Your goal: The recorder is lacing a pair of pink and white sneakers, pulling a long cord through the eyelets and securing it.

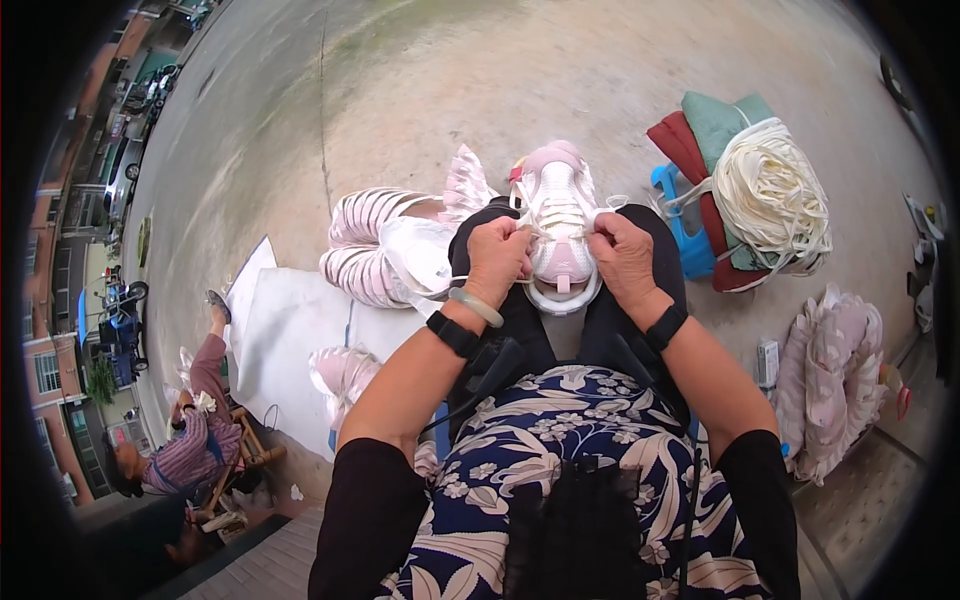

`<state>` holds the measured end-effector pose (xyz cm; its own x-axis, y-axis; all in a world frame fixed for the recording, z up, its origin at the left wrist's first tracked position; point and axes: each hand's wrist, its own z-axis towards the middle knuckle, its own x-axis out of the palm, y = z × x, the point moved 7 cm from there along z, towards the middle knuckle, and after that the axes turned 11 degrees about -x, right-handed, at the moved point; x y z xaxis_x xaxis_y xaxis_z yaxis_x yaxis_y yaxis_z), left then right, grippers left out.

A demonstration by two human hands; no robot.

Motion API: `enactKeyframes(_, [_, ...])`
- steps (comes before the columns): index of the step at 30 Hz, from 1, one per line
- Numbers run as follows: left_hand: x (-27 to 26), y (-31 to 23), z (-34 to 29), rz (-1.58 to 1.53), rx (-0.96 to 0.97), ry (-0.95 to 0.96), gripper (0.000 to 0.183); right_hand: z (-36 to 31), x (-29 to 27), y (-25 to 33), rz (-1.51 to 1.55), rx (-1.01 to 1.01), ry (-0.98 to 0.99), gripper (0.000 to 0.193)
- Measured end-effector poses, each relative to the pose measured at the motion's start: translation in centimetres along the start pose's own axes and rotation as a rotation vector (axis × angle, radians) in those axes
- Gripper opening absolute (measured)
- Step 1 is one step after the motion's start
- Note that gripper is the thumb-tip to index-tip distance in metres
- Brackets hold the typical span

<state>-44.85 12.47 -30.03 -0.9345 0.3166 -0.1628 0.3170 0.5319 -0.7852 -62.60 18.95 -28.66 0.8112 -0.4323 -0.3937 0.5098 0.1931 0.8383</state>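
A pink and white sneaker (561, 205) rests between my thighs, a pull loop on the end nearest me. White shoelace (553, 234) runs across its upper in rows. At the sneaker's left side, my left hand (497, 258) is closed in a pinch on the lace. My right hand (624, 258) pinches lace at the opposite side, fingertips close against the upper. A short loop of lace sticks up beyond the right fingers. The fingertips partly hide the lace they hold.
Left of my knees lie stacked pink-white shoe uppers (357, 243) and a clear plastic bag (420, 255) on a white sheet (290, 310). At right, a bundle of cream laces (772, 190) tops folded cloth on a blue stool (690, 240); more uppers (828, 380) lie nearer. Another person (195, 450) sits far left.
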Motion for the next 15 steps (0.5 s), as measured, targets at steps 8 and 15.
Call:
enactKeyframes(8, [-0.1, 0.0, 0.5, 0.057, 0.053, -0.047, 0.02, -0.4, 0.3, -2.2, 0.158, 0.203, 0.055, 0.016])
enactKeyframes(15, [-0.9, -1.8, 0.9, 0.364, 0.419, -0.208, 0.019, 1.1, -0.6, -0.4, -0.03, 0.062, 0.029, 0.017])
